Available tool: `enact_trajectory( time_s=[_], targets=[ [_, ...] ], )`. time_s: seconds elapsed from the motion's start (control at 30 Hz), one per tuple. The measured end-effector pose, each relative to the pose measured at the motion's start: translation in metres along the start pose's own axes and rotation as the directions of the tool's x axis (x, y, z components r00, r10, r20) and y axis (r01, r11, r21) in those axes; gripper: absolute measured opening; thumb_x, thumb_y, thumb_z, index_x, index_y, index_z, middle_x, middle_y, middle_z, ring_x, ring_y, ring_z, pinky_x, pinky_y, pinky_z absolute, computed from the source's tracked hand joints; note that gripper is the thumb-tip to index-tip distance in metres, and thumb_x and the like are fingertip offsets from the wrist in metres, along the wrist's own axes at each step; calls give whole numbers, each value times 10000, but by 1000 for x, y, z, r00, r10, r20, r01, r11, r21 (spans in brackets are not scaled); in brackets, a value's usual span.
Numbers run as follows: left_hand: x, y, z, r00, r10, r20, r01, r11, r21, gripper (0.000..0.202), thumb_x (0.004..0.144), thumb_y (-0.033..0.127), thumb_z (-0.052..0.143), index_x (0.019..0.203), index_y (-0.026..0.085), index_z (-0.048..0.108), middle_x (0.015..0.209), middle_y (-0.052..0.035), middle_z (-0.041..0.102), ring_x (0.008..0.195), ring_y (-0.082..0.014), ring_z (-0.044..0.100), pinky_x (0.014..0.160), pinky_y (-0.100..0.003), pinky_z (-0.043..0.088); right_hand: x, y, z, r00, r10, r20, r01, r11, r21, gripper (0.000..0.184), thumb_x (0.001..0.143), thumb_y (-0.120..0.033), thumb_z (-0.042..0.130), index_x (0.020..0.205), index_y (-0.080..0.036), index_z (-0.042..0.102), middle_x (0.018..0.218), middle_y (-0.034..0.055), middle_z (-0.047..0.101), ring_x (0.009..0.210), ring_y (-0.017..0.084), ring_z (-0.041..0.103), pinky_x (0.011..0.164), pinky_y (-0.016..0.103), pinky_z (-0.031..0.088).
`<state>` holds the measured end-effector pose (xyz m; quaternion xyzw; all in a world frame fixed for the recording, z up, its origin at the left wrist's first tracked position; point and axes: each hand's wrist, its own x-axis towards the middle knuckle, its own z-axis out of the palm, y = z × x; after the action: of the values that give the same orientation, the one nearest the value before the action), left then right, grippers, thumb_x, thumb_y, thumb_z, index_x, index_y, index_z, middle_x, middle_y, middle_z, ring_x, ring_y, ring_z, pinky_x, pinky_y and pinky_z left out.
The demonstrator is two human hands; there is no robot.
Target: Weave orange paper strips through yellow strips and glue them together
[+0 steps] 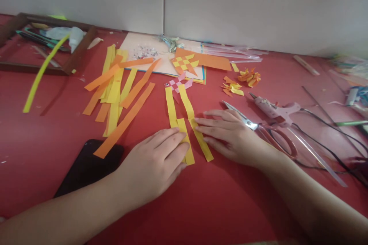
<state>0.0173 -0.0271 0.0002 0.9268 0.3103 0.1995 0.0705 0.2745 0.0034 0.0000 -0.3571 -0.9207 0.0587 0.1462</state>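
My left hand [156,160] lies flat on the red table, fingers stretched over a yellow paper strip [171,111] and its short neighbour. My right hand [227,136] also lies flat, its fingertips pressing a second yellow strip [187,106] that runs beside the first. Both hands are open and hold nothing. A small pink woven paper piece [176,83] sits at the far ends of the strips. Red-handled scissors [270,134] lie just right of my right hand.
A pile of orange and yellow strips [115,84] lies at the left, one over a black phone [86,168]. A pink glue gun [276,109] with black cord, paper scraps [241,82], a woven orange-yellow piece [185,63] and a wooden frame [71,59] lie farther back.
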Motion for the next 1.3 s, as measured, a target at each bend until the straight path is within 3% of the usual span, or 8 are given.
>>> enact_trajectory(
  time_s=[0.3,0.6,0.73,0.8,0.87,0.97,1.1,1.3],
  targets=[
    [0,1,2,998,13,61,-14,1000,9,327,962,262,454,1160,91,649,1275,-148,620,1199,-301,565,1009,-469,508,5,-10,6,998,31,-53,-32,999,-17,241,913,-252,571,1127,-224,679,1220,29,681,1185,265,555,979,459,401],
    [-2,2,5,999,33,10,-34,997,76,412,953,347,486,1229,58,588,1301,-184,585,1201,-318,543,1012,-481,484,8,-16,8,998,27,-52,-27,1000,7,269,918,-230,550,1159,-224,671,1223,44,678,1171,260,558,973,452,404],
    [2,-1,-7,997,-62,-37,67,988,141,387,941,335,477,1207,71,575,1230,-184,590,1106,-326,568,934,-478,505,10,-16,9,998,14,-63,-13,1000,27,240,914,-219,551,1115,-210,682,1213,49,683,1166,257,562,967,444,418],
    [6,-10,-20,980,-187,-70,199,950,243,293,931,281,463,1104,83,592,1104,-178,610,987,-317,593,850,-471,516,11,-17,9,997,9,-77,-7,1000,29,229,906,-228,567,1102,-206,682,1207,51,685,1153,256,570,961,437,428],
    [8,-23,-33,933,-346,-97,356,856,376,281,929,302,442,1029,80,582,1020,-196,596,965,-355,579,798,-485,503,12,-17,8,994,14,-106,-11,1000,29,231,891,-237,591,1101,-197,677,1191,59,689,1137,253,577,954,430,440],
    [7,-51,-47,864,-503,-11,447,757,477,267,918,339,434,969,112,565,925,-180,592,916,-366,579,781,-497,478,13,-16,5,986,32,-165,-27,999,29,225,874,-228,609,1088,-195,672,1171,68,692,1127,249,584,958,430,450],
    [0,-82,-48,806,-579,121,509,783,358,255,877,417,494,905,177,575,901,-124,623,908,-340,586,788,-451,466,12,-16,-1,972,45,-232,-38,999,33,230,859,-181,614,1083,-208,659,1157,68,693,1145,248,582,999,450,437],
    [-5,-101,-44,761,-630,154,576,766,285,275,838,444,508,894,196,614,950,-125,640,942,-340,589,800,-439,452,8,-18,-6,966,35,-255,-36,999,0,193,852,-169,613,1036,-202,663,1106,72,705,1105,257,602,969,464,451]
  ],
)
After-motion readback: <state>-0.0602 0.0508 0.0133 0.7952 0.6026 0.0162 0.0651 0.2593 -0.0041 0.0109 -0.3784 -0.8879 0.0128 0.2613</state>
